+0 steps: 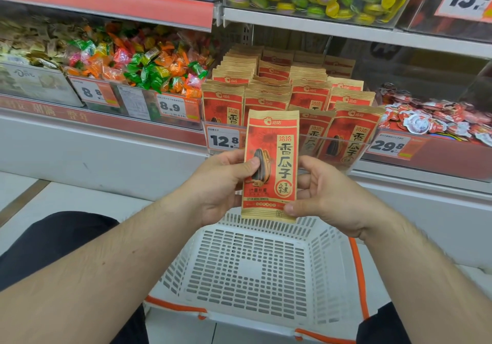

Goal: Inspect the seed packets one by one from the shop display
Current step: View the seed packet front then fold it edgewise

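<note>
While both hands hold it, packet reads 香瓜子.

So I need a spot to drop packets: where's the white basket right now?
In the head view, the white basket sits low at centre on the floor, directly below the seed packet held by the left hand and right hand.

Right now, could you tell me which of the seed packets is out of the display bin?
The seed packet held upright above the white basket: the left hand and right hand pinch its edges, while the other packets stand in the bin.
</note>
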